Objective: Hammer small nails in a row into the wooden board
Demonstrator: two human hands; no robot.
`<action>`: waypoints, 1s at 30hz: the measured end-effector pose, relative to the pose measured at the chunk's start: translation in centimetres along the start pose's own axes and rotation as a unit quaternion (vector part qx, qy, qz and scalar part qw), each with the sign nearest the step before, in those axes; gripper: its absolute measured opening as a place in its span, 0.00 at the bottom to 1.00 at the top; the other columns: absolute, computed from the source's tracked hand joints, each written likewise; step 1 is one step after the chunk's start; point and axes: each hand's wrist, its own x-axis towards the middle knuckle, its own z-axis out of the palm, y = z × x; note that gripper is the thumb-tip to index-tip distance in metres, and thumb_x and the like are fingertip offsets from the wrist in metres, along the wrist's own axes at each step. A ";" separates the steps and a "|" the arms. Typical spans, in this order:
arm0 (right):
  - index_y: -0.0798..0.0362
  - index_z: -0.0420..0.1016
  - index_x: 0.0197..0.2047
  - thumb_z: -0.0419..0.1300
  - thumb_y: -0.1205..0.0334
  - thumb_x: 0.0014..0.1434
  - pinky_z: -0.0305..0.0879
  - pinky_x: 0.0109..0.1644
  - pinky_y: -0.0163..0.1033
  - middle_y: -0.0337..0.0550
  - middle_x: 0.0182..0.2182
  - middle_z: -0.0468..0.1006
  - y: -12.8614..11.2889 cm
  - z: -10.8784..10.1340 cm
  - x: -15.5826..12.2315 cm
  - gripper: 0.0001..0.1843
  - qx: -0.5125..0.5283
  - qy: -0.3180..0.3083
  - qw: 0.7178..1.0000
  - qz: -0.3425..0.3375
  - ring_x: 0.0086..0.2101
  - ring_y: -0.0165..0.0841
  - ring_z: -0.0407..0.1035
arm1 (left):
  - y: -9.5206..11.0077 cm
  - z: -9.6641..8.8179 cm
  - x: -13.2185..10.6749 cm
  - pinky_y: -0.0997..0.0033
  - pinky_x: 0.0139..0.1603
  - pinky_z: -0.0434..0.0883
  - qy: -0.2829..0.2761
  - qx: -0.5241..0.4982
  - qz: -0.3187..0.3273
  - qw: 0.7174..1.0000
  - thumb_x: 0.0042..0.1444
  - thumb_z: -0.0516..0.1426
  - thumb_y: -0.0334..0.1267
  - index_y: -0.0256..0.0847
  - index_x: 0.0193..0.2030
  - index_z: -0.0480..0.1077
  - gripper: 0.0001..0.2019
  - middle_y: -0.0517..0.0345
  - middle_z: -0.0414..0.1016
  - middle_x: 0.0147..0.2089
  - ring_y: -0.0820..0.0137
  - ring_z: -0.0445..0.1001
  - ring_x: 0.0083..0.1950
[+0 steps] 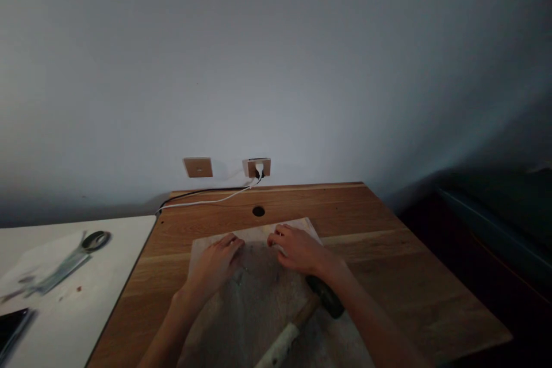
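Observation:
A thin pale board (259, 305) lies on the wooden tabletop, with a few tiny specks on it too small to name. My left hand (219, 257) rests on the board's far left part, fingers loosely bent and apart from one another, no object visible in it. Across from it, my right hand (297, 248) is over the far right part, fingers curled with a gap to the thumb; I make out nothing held. Below my right wrist lies a hammer (307, 309), its dark head partly behind my forearm and its white-wrapped grip toward me.
The wooden table (379, 253) meets the wall, where a socket (257, 168) holds plugs with a white and a black cable. Near them is a cable hole (259, 211). On the left white table (116, 264) are a roll of tape (95, 241) and a dark device (12, 330).

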 end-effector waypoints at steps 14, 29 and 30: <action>0.56 0.77 0.50 0.54 0.72 0.65 0.67 0.50 0.42 0.55 0.48 0.80 -2.2 1.1 2.9 0.14 0.000 0.010 1.000 0.005 0.51 0.44 0.74 | 0.0 -0.5 0.8 0.59 0.51 0.73 -0.029 0.087 0.068 0.994 0.68 0.50 0.28 0.38 0.48 0.72 0.10 0.48 0.74 0.48 0.58 0.77 0.49; 0.56 0.79 0.48 0.56 0.70 0.66 0.68 0.48 0.42 0.54 0.48 0.78 -3.0 2.5 4.7 0.12 0.053 0.031 0.998 -0.022 0.46 0.42 0.75 | 0.2 -1.0 1.4 0.58 0.55 0.71 -0.053 0.119 0.069 0.989 0.68 0.49 0.26 0.39 0.56 0.73 0.16 0.45 0.75 0.51 0.57 0.77 0.53; 0.55 0.79 0.49 0.57 0.71 0.65 0.68 0.47 0.41 0.52 0.48 0.77 -2.7 2.5 4.6 0.12 0.063 0.035 0.997 -0.031 0.46 0.41 0.75 | 0.2 -1.1 1.4 0.59 0.55 0.71 -0.053 0.118 0.069 0.989 0.68 0.50 0.27 0.39 0.56 0.73 0.16 0.45 0.76 0.50 0.57 0.77 0.53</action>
